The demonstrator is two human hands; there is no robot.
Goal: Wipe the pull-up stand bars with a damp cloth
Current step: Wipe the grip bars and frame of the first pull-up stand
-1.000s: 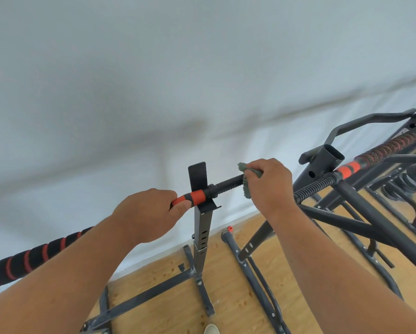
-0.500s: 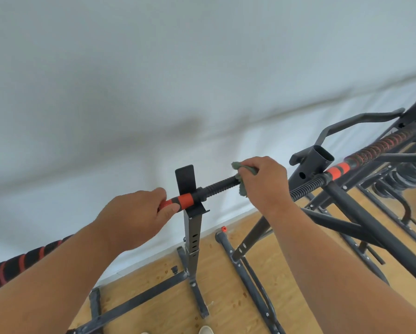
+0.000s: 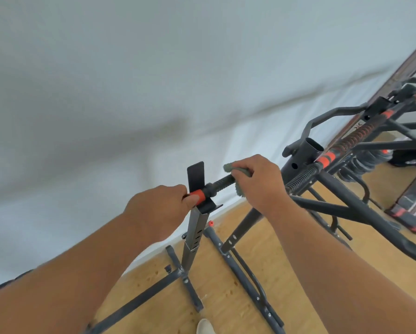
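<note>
- Pale wall is filling the background above a wooden floor [image 3: 228, 297], and against it the ribbed black bar [image 3: 222, 182] is lying level in the cradle of a grey upright post [image 3: 194, 233], near the middle of the view.
- At about three o'clock from that post, the right hand [image 3: 259, 183] is curling its fingers round the bar with a grey-green cloth [image 3: 238, 170] bunched underneath.
- At about nine o'clock from the post, the left hand [image 3: 157, 210] is gripping the bar beside its orange collar [image 3: 198, 195], steadying it.
- Judging by its look, the bar is handling as stiff, heavy steel with a grippy ribbed surface, while the cloth is staying soft and light.
- Further out, towards two o'clock, another frame [image 3: 342, 208] is standing with its own orange-banded bar.
</note>
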